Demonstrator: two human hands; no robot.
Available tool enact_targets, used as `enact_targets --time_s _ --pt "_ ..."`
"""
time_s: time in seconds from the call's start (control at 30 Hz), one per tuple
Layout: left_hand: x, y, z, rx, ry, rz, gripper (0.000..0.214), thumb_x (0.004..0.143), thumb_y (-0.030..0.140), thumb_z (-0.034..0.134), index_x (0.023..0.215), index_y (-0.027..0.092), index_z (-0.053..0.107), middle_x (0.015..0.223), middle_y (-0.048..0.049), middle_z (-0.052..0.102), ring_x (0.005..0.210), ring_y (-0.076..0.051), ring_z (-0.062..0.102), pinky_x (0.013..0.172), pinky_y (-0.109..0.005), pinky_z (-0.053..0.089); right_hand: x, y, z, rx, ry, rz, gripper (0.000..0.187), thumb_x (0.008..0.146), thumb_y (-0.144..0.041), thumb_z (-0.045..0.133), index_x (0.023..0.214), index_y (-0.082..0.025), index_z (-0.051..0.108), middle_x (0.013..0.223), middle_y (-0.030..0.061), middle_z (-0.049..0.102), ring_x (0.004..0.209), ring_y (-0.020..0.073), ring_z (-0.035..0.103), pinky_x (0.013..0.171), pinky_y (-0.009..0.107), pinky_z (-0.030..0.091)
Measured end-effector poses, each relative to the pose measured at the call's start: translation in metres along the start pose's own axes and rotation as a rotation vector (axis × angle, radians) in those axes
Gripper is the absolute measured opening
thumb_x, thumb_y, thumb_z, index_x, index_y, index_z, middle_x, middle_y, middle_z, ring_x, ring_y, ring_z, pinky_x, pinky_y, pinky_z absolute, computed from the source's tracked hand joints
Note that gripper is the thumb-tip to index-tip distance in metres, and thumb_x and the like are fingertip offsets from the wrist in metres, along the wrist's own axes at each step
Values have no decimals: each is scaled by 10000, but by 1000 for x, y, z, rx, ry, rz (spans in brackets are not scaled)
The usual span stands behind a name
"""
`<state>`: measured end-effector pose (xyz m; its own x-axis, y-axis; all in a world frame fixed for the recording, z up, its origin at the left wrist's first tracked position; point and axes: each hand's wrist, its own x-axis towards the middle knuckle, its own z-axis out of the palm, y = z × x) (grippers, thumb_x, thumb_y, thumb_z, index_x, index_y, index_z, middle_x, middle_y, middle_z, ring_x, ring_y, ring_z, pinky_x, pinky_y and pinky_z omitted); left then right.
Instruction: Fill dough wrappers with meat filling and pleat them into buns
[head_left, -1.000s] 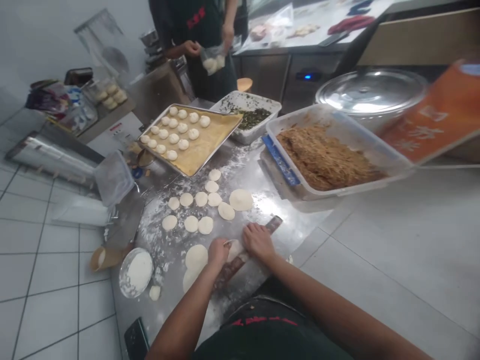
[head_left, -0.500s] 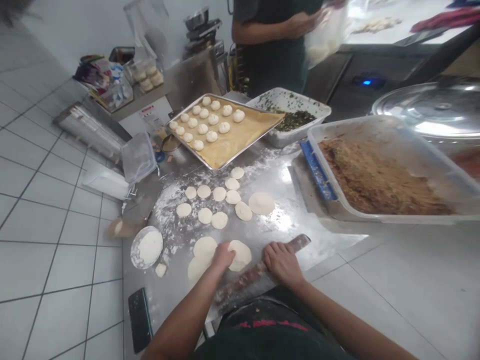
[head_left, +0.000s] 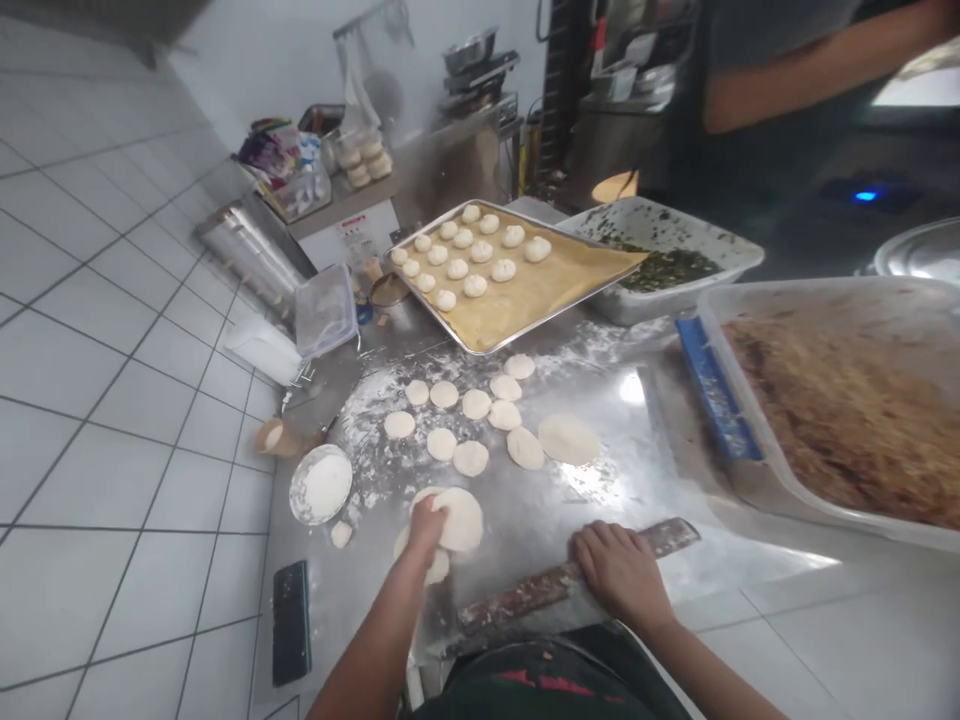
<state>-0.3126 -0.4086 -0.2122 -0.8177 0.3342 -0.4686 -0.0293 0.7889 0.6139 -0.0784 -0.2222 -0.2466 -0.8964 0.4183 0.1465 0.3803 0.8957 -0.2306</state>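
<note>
My left hand (head_left: 426, 528) pinches the edge of a thin round dough wrapper (head_left: 462, 522). That wrapper lies over other rolled dough rounds (head_left: 436, 570), which it partly covers. My right hand (head_left: 616, 568) rests with its fingers curled over a dark, flour-dusted rolling pin (head_left: 517, 597) along the table's near edge. Beyond both hands, several smaller flattened dough discs (head_left: 471, 458) are spread on the floured steel table (head_left: 525, 510). One larger rolled round (head_left: 568, 440) sits to their right.
A bowl of flour (head_left: 321, 484), a small dough lump (head_left: 341, 534) and a phone (head_left: 291, 622) are at left. Behind stand a tray of filled buns (head_left: 517, 310) and a tub of chopped greens (head_left: 660, 262). A large filling tub (head_left: 847, 400) is at right; a co-worker's arm (head_left: 810, 75) shows behind.
My left hand has carried the wrapper leftward from beside the rolling pin onto the other rounds. My right hand stays on the pin. The camera view has turned, shifting the co-worker rightward.
</note>
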Motion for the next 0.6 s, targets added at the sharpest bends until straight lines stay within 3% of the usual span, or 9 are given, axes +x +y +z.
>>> enact_targets --time_s 0.1,0.2,0.3,0.4,0.5,0.6 --pt "17 2 -29 103 192 67 315 781 135 441 1088 107 505 1079 -129 553 998 -194 503 854 -293 375 18 5 -5 -3 4 -15 275 864 -276 364 703 -192 571 724 43 523 755 187 444 717 333 247" --pt "33 25 -28 205 265 197 326 803 183 434 1125 163 479 1133 -98 493 1092 -194 418 944 -313 294 24 11 -6 -8 20 -28 276 855 -283 377 695 -187 581 714 47 530 736 182 450 702 324 251" --pt "48 59 -3 299 178 353 323 754 249 540 1075 217 536 1090 -66 497 1094 -205 392 955 -306 275 24 19 -5 -12 37 -32 278 849 -281 385 689 -182 590 698 49 532 718 179 452 692 318 255" --pt "58 86 19 373 88 451 367 650 274 658 999 192 575 1097 -84 476 1126 -238 341 969 -320 243 23 30 -6 -9 47 -22 284 851 -274 380 692 -176 594 701 51 535 725 177 456 704 317 261" --pt "57 95 34 419 -25 492 311 636 236 659 924 164 568 1034 -88 512 1071 -235 399 928 -332 285 17 43 -8 -13 39 22 292 858 -279 368 702 -169 589 715 51 534 740 178 458 724 318 270" --pt "41 90 58 436 -210 517 343 656 241 635 976 175 532 911 -42 577 871 -175 518 785 -278 387 0 45 -8 -26 72 104 268 859 -292 371 773 -159 587 803 64 545 805 192 454 779 336 270"
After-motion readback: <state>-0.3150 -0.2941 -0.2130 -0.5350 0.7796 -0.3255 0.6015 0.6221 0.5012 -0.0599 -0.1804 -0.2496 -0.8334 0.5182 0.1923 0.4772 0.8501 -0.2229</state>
